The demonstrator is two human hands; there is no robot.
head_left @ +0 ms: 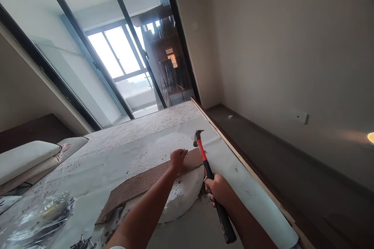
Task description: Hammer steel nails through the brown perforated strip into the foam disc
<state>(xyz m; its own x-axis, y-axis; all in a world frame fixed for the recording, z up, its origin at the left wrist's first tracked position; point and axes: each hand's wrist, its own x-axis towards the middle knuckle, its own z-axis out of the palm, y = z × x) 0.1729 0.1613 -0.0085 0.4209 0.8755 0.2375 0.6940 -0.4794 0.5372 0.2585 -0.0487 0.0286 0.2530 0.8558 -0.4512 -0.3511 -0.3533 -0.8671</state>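
My right hand (pixel 217 190) is wrapped round the black grip of a claw hammer (pixel 202 151) with a red neck. Its head is raised beyond the far right end of a brown board (pixel 140 179) dotted with small holes. My left hand (pixel 177 159) is closed in a pinch just over that end of the board, on what looks like a nail (pixel 186 153); the fingers partly hide it. Under the board is a round white foam block (pixel 182 204) with a rough, crumbly top.
Loose nails (pixel 83 242) and a clear plastic bag (pixel 43 218) lie at the lower left. Folded bedding (pixel 29 159) rests farther left. A wooden edge (pixel 242 159) borders the sheet-covered surface on the right, with a wall (pixel 286 66) beyond. Glass sliding doors (pixel 117 4) stand ahead.
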